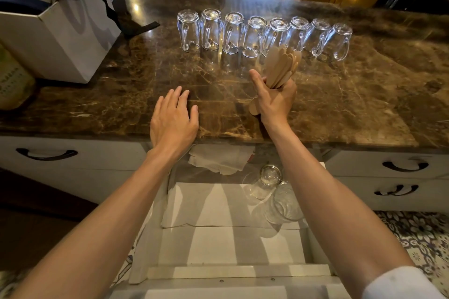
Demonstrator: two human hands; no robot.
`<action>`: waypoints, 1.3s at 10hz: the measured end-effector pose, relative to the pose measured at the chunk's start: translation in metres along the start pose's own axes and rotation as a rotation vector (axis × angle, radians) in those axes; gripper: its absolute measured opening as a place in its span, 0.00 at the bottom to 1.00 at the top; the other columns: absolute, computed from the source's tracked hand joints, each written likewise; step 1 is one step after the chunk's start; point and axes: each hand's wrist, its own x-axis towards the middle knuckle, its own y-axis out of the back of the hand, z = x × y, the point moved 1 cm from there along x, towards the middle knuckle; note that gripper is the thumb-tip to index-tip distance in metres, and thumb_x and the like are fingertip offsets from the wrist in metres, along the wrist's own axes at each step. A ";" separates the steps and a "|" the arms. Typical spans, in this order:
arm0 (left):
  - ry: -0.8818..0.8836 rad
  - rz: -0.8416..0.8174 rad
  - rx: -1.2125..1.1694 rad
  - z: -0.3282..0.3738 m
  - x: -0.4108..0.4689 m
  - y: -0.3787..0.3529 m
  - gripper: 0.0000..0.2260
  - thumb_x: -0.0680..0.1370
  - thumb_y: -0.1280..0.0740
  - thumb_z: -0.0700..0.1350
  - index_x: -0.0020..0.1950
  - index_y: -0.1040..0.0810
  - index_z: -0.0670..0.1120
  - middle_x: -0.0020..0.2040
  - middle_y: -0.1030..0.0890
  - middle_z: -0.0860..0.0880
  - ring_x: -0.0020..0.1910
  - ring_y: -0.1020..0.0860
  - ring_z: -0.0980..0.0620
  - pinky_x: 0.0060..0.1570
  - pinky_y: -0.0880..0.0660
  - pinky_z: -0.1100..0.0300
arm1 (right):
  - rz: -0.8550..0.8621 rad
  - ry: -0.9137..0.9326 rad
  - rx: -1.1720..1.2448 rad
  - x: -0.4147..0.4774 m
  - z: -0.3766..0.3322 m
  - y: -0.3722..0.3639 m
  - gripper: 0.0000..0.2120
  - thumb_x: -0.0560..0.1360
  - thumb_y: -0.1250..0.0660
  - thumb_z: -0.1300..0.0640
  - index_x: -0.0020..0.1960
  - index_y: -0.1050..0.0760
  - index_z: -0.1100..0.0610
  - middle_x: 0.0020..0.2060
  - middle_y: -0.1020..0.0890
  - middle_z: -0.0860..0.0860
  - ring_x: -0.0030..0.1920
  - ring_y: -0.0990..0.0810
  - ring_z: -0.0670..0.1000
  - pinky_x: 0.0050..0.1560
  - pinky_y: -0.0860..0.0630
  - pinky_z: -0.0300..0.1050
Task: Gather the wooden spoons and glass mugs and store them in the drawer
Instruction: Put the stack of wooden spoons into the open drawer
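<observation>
Gripping a bundle of wooden spoons, the right hand is closed tight round their middles above the counter, a little in from its near edge. The spoon ends fan upward toward the mugs, and a few ends poke out below the fist. The left hand lies flat, palm down, fingers loosely spread and holding nothing, on the counter just inside its near edge and left of the right hand.

Eight glass mugs stand upside down in a row along the far half of the counter, handles turned toward the near side, each close beside its neighbour. The raised spoons overlap the fifth and sixth mugs in the view; whether they touch cannot be told.

Below the counter's near edge the drawer stands pulled out between the two forearms. Its floor is lined with white paper. In its far right part lie two glass mugs, partly hidden by the right forearm, and a crumpled napkin sits at its far edge, under the counter lip.

At the counter's left end stands a white bag with dark straps.
</observation>
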 end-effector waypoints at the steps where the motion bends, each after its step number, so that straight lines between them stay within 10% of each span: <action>1: -0.001 -0.002 -0.002 0.000 0.000 0.000 0.22 0.81 0.48 0.52 0.73 0.37 0.45 0.75 0.37 0.47 0.74 0.42 0.51 0.74 0.51 0.54 | 0.008 0.008 -0.034 0.000 -0.003 0.000 0.14 0.69 0.25 0.54 0.31 0.29 0.45 0.27 0.23 0.43 0.31 0.21 0.45 0.36 0.24 0.43; 6: -0.001 0.004 -0.003 -0.001 0.000 -0.002 0.22 0.81 0.47 0.52 0.73 0.36 0.44 0.74 0.36 0.46 0.74 0.42 0.50 0.74 0.51 0.53 | -0.255 0.118 -0.116 -0.019 -0.047 0.003 0.17 0.70 0.28 0.60 0.28 0.29 0.67 0.25 0.24 0.62 0.28 0.26 0.60 0.30 0.29 0.50; 10: -0.012 -0.004 -0.036 -0.001 0.000 0.000 0.22 0.80 0.44 0.49 0.73 0.37 0.43 0.75 0.38 0.46 0.75 0.43 0.50 0.74 0.53 0.54 | -0.681 0.385 -0.068 -0.103 -0.072 0.033 0.04 0.68 0.26 0.63 0.40 0.21 0.61 0.33 0.29 0.32 0.30 0.27 0.31 0.32 0.35 0.22; 13: -0.005 0.021 0.011 -0.003 0.001 -0.004 0.23 0.80 0.47 0.53 0.72 0.36 0.45 0.74 0.36 0.46 0.74 0.41 0.50 0.74 0.50 0.53 | -1.113 0.112 -0.370 -0.168 -0.018 0.059 0.05 0.70 0.29 0.59 0.43 0.23 0.59 0.37 0.17 0.53 0.37 0.21 0.49 0.36 0.28 0.40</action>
